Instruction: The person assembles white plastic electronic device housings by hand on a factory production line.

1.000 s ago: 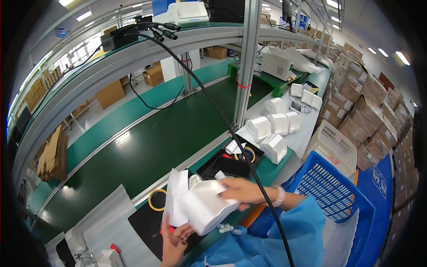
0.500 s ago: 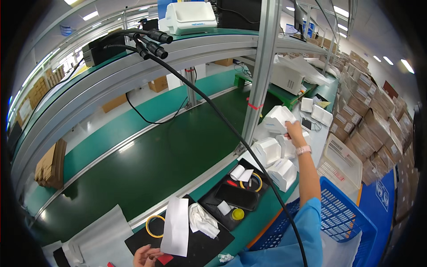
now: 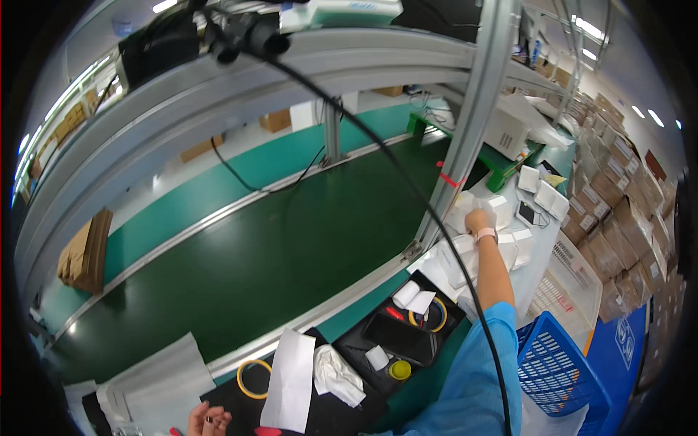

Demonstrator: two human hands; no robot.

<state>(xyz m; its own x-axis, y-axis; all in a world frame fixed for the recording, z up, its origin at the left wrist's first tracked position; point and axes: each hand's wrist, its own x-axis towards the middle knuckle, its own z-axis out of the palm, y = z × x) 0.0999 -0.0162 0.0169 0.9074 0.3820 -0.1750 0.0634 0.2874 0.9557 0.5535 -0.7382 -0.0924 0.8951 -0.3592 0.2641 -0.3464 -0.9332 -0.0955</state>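
Observation:
My right hand (image 3: 478, 220) is stretched out to the right bench, its fingers closed among the white plastic housings (image 3: 496, 209). Blur and the back of the hand hide what lies in the fingers. More housings crowd around the wrist, which wears a pale pink band (image 3: 486, 233). Low at the left, my left hand (image 3: 209, 420) hovers with loosely bent, parted fingers and nothing visible in them. Beside it lie a white sheet of paper (image 3: 289, 381) and a yellow tape roll (image 3: 254, 378) on a black mat. A crumpled white wrapping (image 3: 337, 374) rests to the right of the paper.
A black tray (image 3: 443, 341) holds a phone (image 3: 398, 338), tape rolls and a small yellow container (image 3: 400, 370). A black cable (image 3: 378, 142) hangs across the view. A metal post (image 3: 472, 123) rises left of the housings. Blue basket (image 3: 556, 363) and stacked cartons (image 3: 618, 189) stand right.
The view has shifted, so most things sit further right. My right hand has moved off the housing edge it touched and is lower among the housings. My left hand has drawn away from the paper.

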